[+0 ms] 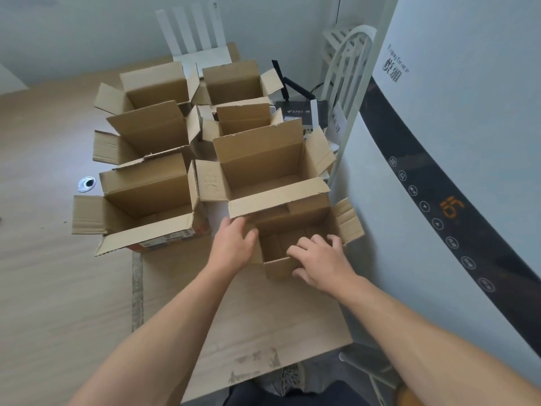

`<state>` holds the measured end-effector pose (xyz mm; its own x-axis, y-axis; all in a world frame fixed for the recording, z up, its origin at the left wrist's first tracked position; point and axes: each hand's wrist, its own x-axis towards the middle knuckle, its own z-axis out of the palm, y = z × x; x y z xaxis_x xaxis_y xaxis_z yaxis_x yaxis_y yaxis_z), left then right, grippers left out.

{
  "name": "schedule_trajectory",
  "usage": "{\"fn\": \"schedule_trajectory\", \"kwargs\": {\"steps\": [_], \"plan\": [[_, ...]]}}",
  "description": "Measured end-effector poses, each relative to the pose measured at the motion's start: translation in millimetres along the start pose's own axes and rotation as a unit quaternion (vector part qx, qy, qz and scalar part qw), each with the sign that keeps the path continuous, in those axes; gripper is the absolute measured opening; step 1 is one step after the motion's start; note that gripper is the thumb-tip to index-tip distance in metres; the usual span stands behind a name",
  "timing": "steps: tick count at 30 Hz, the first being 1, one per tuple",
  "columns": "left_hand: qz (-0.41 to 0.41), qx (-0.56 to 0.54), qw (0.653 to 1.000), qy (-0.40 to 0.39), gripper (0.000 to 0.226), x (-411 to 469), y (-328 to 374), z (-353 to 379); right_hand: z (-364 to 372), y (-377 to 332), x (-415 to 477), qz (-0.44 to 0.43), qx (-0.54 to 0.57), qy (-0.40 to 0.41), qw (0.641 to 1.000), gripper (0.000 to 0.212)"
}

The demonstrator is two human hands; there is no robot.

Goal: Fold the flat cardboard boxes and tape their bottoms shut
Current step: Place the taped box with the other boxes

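Note:
A small brown cardboard box [295,232] stands upright and open-topped on the table's near right, against a larger open box [263,168]. My left hand [234,244] grips its left wall, thumb at the rim. My right hand [319,259] holds the near wall, fingers curled over the rim into the box and thumb outside. Its right flap [348,218] sticks out. Several other erected open boxes stand behind and to the left, the nearest left one [146,206] with an orange printed side. No tape roll is in view.
A wooden table [52,273] carries everything, with a round grommet hole [86,184]. A tall white appliance [456,171] with a dark button strip stands close on the right. White chairs [348,71], a white router [196,39] and a black router [301,109] sit behind.

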<state>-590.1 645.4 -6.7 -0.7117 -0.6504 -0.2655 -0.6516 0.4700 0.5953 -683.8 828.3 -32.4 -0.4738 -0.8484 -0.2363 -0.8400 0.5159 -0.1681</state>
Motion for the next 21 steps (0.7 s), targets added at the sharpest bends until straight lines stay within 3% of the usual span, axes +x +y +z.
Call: {"fn": "schedule_trajectory", "kwargs": {"steps": [9,15,21], "plan": [[0.003,-0.133,0.991,0.031,0.049,-34,-23,-23,-19,-4,-2,-0.007,0.013,-0.040,0.999,0.049],[-0.018,-0.146,0.985,0.088,0.035,-65,-53,-37,-30,-25,-12,-0.038,0.134,0.163,0.977,0.039],[-0.052,-0.071,0.991,0.100,0.023,-106,-117,-83,-42,-123,-4,-0.047,0.093,0.129,0.986,0.032]]}}
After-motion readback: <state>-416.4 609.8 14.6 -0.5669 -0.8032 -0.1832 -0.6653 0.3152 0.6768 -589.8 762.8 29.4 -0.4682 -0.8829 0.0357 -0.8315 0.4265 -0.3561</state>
